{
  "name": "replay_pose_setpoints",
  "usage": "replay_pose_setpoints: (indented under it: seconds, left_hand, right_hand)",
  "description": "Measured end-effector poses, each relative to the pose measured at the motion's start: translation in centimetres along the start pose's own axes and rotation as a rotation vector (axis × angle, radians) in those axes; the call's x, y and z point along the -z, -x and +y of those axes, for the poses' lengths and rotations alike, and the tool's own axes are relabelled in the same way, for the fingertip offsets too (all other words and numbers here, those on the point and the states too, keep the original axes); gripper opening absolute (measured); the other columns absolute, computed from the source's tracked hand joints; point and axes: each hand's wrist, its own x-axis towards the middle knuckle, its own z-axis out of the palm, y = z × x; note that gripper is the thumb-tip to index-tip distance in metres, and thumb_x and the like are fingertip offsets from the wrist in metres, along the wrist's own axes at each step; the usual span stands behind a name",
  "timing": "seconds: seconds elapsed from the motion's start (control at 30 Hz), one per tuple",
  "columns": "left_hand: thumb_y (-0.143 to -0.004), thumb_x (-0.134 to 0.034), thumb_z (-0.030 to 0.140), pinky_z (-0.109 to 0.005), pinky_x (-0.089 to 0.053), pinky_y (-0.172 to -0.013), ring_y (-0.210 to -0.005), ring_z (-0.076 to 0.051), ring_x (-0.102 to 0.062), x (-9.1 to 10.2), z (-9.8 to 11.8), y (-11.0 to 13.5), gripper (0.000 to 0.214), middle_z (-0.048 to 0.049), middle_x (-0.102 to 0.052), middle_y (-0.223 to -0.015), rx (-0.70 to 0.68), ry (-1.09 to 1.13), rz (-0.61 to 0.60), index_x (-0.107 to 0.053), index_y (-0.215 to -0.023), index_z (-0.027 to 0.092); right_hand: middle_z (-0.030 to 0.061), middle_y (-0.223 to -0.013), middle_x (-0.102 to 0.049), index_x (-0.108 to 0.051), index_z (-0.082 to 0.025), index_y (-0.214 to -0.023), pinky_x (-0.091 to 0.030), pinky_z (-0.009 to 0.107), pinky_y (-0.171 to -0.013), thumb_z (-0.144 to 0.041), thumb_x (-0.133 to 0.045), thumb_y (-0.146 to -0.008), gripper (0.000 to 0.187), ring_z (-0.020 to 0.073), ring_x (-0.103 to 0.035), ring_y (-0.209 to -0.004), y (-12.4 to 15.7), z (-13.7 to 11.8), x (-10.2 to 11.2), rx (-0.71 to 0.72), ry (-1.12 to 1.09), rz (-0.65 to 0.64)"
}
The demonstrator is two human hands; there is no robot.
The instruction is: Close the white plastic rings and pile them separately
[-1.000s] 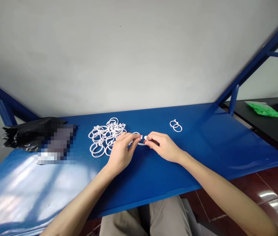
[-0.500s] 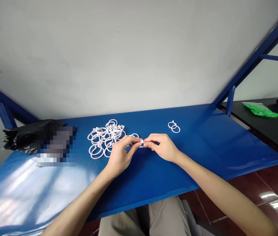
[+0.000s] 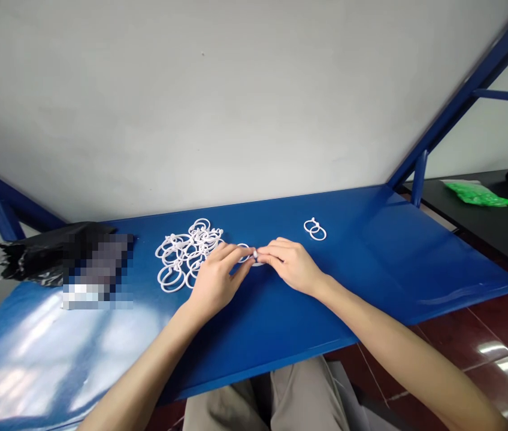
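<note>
My left hand (image 3: 216, 276) and my right hand (image 3: 295, 267) meet over the middle of the blue table, each in a pinch. Between their fingertips is the small white knob of a white ring (image 3: 255, 255), mostly hidden by my fingers. Loops of thin white ring show just behind and below the fingertips. Left of my left hand lies a loose pile of several white rings (image 3: 172, 279) with small knobs, partly covered by that hand. Farther right, a linked or overlapping pair of white rings (image 3: 318, 234) lies apart.
A black plastic bag (image 3: 42, 246) lies at the table's left, beside a blurred-out object (image 3: 105, 263). The blue tabletop (image 3: 362, 239) backs onto a pale wall, with blue frame bars at both sides. A green bag (image 3: 481, 194) rests on a dark table at right.
My fingertips have drawn closer together around the white knob, covering more of it. The view has shifted slightly; the pile and the pair at right lie as before.
</note>
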Motion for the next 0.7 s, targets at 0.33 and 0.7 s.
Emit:
replay_pose_setpoints:
  seconds: [0.33, 0.7]
  left_hand:
    - [-0.088, -0.065, 0.038, -0.052, -0.048, -0.093, -0.11, -0.033, -0.054, 0.8, -3.8, 0.8, 0.022, -0.0115, -0.064, -0.116, 0.068, -0.383, -0.205, -0.069, -0.104, 0.022]
    - [-0.097, -0.055, 0.028, -0.044, -0.046, -0.089, -0.102, -0.026, -0.053, 0.6, -2.8, 0.4, 0.015, -0.0076, -0.068, -0.107, 0.031, -0.298, -0.198, -0.07, -0.098, 0.024]
  right_hand:
    - [0.0089, -0.098, -0.071, -0.07, -0.021, -0.096, -0.049, 0.035, -0.072, -0.026, -0.053, -0.1, 0.018, 0.0246, -0.064, -0.09, -0.3, 4.8, 5.4, -0.499, 0.595, 0.165]
    - [0.0093, -0.109, -0.069, -0.072, -0.023, -0.113, -0.053, 0.043, -0.091, -0.038, -0.056, -0.1, 0.026, 0.0263, -0.061, -0.105, -0.2, 4.0, 3.5, -0.326, 0.41, 0.114]
